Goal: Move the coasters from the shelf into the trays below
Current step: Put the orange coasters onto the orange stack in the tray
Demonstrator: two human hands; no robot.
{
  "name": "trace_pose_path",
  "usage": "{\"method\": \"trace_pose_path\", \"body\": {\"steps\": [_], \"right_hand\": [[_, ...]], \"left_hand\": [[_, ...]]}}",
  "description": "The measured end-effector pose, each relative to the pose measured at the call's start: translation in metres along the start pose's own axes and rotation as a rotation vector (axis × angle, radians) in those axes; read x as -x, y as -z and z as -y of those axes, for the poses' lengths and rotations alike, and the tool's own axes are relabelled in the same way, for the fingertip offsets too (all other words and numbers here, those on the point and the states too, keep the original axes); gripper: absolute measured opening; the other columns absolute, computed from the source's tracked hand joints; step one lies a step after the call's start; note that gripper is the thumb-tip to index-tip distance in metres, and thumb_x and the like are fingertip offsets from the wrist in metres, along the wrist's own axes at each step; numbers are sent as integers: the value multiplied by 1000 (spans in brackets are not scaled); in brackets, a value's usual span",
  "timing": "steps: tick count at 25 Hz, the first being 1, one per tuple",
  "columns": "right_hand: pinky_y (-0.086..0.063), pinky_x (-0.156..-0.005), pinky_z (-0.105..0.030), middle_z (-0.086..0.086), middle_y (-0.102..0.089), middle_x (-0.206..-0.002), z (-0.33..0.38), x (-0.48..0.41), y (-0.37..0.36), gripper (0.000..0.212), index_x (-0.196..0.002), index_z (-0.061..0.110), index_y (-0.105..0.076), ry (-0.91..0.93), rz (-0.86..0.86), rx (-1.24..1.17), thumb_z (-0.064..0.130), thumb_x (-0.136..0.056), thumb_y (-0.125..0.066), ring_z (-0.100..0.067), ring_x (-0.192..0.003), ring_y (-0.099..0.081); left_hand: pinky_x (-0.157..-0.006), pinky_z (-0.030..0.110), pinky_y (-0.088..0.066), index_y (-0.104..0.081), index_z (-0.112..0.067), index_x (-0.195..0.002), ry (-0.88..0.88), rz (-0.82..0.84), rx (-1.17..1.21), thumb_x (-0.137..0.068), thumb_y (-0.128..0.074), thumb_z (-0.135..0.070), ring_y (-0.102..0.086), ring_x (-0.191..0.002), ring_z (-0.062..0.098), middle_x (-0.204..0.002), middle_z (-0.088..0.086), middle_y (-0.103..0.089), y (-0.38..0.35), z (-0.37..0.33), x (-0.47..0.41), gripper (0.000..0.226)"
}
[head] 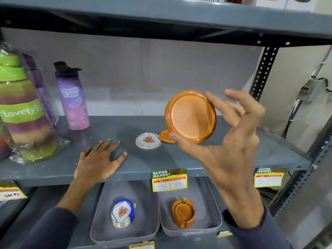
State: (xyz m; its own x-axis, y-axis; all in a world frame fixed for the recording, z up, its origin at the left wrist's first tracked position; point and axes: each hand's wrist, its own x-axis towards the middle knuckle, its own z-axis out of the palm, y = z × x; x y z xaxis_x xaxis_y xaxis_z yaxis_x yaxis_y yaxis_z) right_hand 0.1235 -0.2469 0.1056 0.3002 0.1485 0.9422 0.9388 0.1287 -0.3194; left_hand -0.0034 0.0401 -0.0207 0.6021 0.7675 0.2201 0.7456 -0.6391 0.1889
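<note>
Two bare hands and forearms of one person, seen from above. Left hand [98, 159]: no ring, watch or glove; fingernails short and unpainted. Right hand [228, 141]: likewise unadorned, with creases visible across the palm and short nails at the fingertips. Behind each wrist the forearm is bare for some way, then covered by a long sleeve of dark navy-purple fabric. Left sleeve [52, 229]: plain, matte, without print. Right sleeve [264, 232]: same cloth, its cuff edge loose around the forearm.
</note>
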Motion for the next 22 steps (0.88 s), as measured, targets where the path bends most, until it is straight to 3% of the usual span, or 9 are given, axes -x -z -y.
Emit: {"method": "trace_pose_path", "body": {"steps": [2,3,5,8,10,13,15,22], "right_hand": [[-54,-99,-44,16,-51,-137,-8,32,6,92,-132,37,-37,-130,132,9,64,-60,-86,-23,-120,-65],[-53,-99,-39,9,-54,-138,-11,58,9,92,-130,50,-36,-223,186,-13,68,-55,-86,-23,-122,-64],[-51,-101,-31,9,-60,-135,-22,118,16,95,-124,68,-30,-470,302,-66,81,-46,-82,-16,-124,-63],[-47,-98,-19,17,-63,-128,-55,202,18,96,-118,73,-26,-711,494,22,80,-40,-82,4,-120,-58],[-46,-91,-12,12,-70,-121,-87,239,10,90,-116,68,-25,-816,587,90,74,-46,-82,0,-112,-63],[-54,-92,-36,-5,-72,-122,-139,271,-16,91,-128,41,-32,-943,752,234,67,-59,-86,-31,-112,-67],[-54,-94,-42,-16,-69,-123,-170,284,-34,95,-135,25,-34,-1020,843,353,62,-66,-87,-42,-114,-65],[-37,-107,-45,-20,-65,-126,-232,314,-67,87,-142,23,-28,-939,1040,532,58,-80,-78,-38,-128,-51]], "left_hand": [[-119,44,-12,-26,-47,-151,-1,13,0,-86,-24,-77,-12,-151,11,-165,-14,-18,1,-1,0,72],[-119,44,-12,-26,-46,-152,-2,20,-1,-86,-24,-77,-12,-151,10,-165,-14,-18,1,-1,0,72],[-119,45,-12,-28,-45,-151,1,18,-1,-86,-25,-77,-13,-151,10,-165,-14,-19,1,-1,0,72],[-118,46,-14,-31,-43,-151,-7,-12,-6,-86,-27,-77,-17,-150,12,-164,-11,-23,-1,-1,-2,73],[-118,46,-15,-33,-42,-150,-15,-17,-11,-83,-25,-79,-20,-150,13,-163,-10,-25,-3,0,-3,77],[-117,47,-15,-35,-43,-149,-16,-21,-3,-78,-20,-82,-21,-150,13,-163,-11,-27,-4,2,-3,82],[-117,47,-15,-35,-43,-149,-17,-18,3,-77,-20,-83,-21,-149,13,-163,-11,-27,-4,4,-4,83],[-116,48,-16,-36,-44,-148,-12,-43,6,-78,-22,-83,-22,-149,12,-162,-12,-29,-4,2,-3,81]]}}
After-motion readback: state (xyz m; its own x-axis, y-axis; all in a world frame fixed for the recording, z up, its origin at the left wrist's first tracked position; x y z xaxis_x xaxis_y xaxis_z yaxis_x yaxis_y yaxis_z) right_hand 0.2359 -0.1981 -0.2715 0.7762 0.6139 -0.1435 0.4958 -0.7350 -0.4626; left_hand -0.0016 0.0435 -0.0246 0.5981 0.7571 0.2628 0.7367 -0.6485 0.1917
